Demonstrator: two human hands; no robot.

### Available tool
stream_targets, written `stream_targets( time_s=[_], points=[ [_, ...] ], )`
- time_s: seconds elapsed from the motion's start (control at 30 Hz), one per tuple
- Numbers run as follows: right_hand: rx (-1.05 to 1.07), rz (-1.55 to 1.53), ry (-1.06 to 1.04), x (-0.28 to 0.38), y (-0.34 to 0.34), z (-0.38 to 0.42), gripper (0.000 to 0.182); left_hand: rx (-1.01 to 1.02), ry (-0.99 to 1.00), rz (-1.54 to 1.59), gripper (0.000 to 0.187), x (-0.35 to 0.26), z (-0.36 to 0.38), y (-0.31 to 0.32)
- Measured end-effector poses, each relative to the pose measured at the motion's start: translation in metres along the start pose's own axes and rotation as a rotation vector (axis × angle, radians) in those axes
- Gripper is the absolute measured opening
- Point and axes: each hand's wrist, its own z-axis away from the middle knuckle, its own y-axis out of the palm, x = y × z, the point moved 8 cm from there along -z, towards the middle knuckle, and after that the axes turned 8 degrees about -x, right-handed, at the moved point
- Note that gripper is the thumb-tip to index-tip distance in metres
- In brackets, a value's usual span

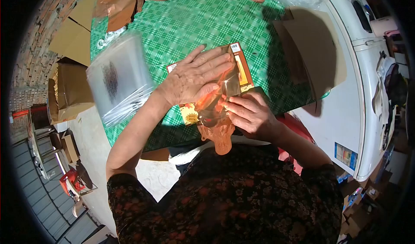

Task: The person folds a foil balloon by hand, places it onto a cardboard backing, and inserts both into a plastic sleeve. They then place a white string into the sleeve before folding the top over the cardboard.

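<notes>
My left hand (195, 77) lies flat, fingers spread, on a clear plastic bag (229, 81) that holds an orange printed card (244, 69). My right hand (250, 114) pinches the bag's near end, where an orange-brown handle-shaped piece (218, 136) sticks out toward me. All of this rests on the green checked tablecloth (190, 23), near the table's front edge.
A stack of clear plastic bags (119, 81) lies at the left of the table. Brown cardboard (311, 49) sits at the right, more brown and orange items (121, 1) at the far edge. A white appliance (363, 71) stands to the right; boxes (71, 88) and floor clutter lie left.
</notes>
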Motion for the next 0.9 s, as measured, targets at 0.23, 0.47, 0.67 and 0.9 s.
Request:
stream_targets(
  time_s=[0.23,0.47,0.67,0.9],
  points=[
    [-0.059,-0.178,0.023,-0.003,-0.017,-0.004,0.009,-0.018,0.001,0.048,0.059,-0.001,0.001,0.0],
    [-0.067,0.034,0.158,-0.041,-0.037,-0.034,0.046,-0.007,0.016,0.042,0.057,-0.002,0.0,0.0],
    [0.153,0.127,0.17,-0.038,-0.006,-0.019,0.071,-0.012,0.002,0.055,0.057,-0.002,0.0,-0.001],
    [0.146,0.129,0.167,-0.025,-0.009,-0.001,0.072,-0.019,0.014,0.046,0.061,-0.003,0.0,-0.002]
  ],
)
